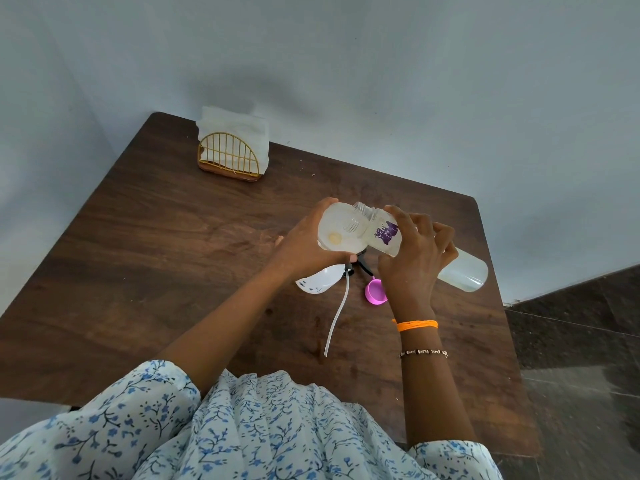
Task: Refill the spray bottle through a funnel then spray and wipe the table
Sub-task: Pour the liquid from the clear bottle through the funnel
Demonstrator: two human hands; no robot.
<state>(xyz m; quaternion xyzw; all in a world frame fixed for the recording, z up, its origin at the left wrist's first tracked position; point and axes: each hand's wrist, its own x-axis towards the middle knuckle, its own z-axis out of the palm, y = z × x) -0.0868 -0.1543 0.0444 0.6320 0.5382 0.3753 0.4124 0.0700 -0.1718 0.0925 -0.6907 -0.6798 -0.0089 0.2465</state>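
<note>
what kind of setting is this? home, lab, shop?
Most likely a home, perhaps a dining corner, though that is a guess. A dark wooden table stands against plain painted walls, a gold wire napkin holder stuffed with tissues sits at its far corner, and the floor is dark speckled stone.

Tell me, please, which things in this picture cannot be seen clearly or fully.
- Spray bottle: head view; only its lower part shows, the left hand and funnel cover the rest.
- Funnel spout: hidden beneath the funnel bowl.
- Liquid stream from the refill bottle: not discernible.
- Purple label text: too small.
- Spray head: mostly hidden below the funnel.
</note>
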